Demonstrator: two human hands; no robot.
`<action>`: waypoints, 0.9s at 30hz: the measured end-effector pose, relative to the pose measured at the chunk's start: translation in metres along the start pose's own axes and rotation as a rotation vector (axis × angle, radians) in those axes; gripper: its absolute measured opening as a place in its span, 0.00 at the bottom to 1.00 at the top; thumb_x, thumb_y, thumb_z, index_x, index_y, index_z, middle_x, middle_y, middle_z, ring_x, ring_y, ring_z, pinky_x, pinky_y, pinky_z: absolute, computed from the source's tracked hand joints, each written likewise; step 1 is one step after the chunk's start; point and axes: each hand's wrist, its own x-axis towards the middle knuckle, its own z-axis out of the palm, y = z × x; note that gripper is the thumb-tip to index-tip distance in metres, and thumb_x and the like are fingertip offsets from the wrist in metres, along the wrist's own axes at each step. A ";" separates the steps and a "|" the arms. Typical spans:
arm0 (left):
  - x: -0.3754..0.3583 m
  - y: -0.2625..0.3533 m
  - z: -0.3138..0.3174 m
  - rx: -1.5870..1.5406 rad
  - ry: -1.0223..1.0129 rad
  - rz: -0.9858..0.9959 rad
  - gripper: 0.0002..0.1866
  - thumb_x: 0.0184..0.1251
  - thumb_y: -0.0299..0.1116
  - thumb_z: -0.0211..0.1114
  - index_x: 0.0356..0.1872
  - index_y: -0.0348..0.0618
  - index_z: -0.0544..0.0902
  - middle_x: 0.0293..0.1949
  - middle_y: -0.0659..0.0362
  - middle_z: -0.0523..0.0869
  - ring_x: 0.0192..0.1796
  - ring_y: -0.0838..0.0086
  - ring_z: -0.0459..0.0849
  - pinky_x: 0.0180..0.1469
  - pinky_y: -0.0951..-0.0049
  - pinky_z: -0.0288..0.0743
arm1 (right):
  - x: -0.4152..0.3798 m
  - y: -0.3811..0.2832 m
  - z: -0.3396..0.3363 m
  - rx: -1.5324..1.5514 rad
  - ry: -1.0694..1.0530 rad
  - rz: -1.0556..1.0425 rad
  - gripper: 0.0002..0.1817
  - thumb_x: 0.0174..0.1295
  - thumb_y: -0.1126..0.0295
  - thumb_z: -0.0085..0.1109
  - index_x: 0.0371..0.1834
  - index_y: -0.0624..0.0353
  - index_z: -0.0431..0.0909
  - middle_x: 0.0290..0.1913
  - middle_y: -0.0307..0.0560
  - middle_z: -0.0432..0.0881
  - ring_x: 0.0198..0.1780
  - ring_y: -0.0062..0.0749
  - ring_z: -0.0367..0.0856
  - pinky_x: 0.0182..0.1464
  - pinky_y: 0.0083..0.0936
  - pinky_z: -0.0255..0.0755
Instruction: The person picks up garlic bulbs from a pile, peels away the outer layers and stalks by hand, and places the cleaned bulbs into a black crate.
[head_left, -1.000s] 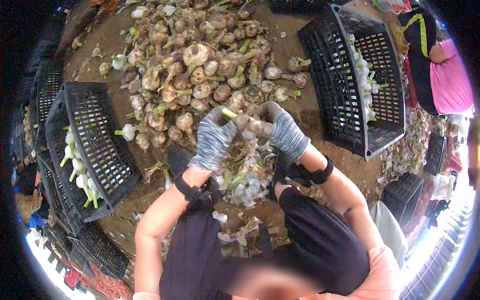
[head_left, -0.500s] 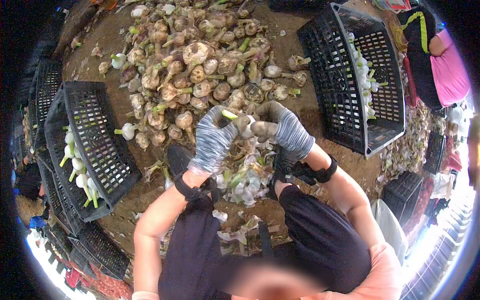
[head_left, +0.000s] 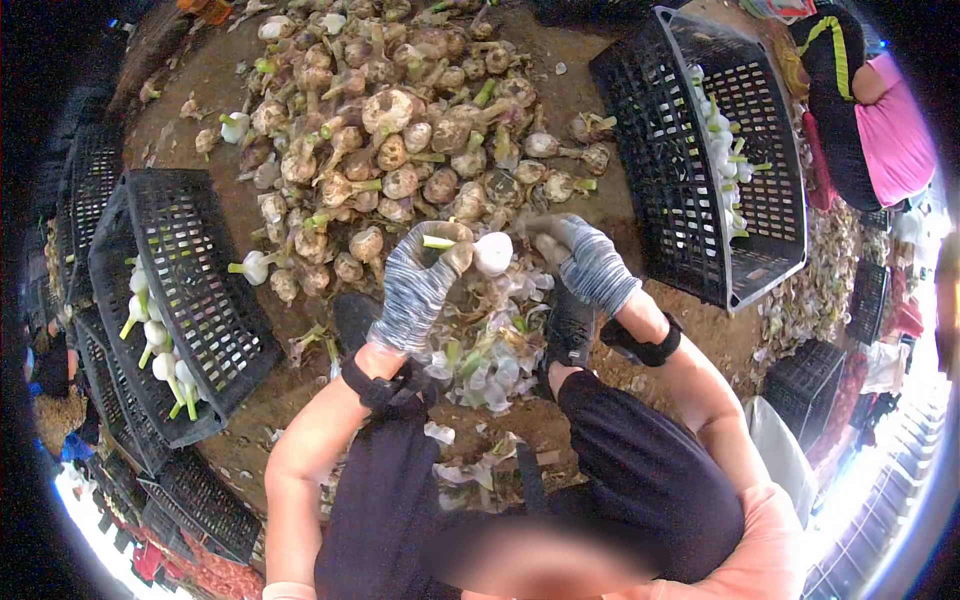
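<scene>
In the middle of the view, my left hand (head_left: 418, 285), in a grey striped glove, grips a garlic bulb (head_left: 493, 254) by its green stem. The bulb is white and smooth, its stem pointing left. My right hand (head_left: 592, 265), gloved too, is just right of the bulb and apart from it, fingers bent together; whether something small is between them I cannot make out. Beyond both hands lies a pile of unpeeled, soil-stained garlic (head_left: 392, 150). White and brown peelings (head_left: 490, 365) lie on the ground below the hands, between my feet.
A black crate (head_left: 215, 310) with white bulbs stands at the left, another black crate (head_left: 670, 170) with white bulbs at the right. More crates line the left edge. A person in pink (head_left: 893, 140) is at the upper right. One white bulb (head_left: 255, 267) lies beside the left crate.
The bulb now shows white and whole between my hands. My right hand has moved away from it to the right, and my left hand has shifted slightly left.
</scene>
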 end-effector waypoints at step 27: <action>0.097 -0.067 -0.014 1.431 -0.365 0.471 0.32 0.49 0.25 0.59 0.61 0.51 0.67 0.55 0.43 0.73 0.45 0.55 0.80 0.44 0.60 0.76 | 0.028 -0.011 0.044 -0.155 -0.427 0.303 0.25 0.57 0.62 0.54 0.61 0.39 0.66 0.50 0.58 0.74 0.52 0.49 0.75 0.47 0.41 0.73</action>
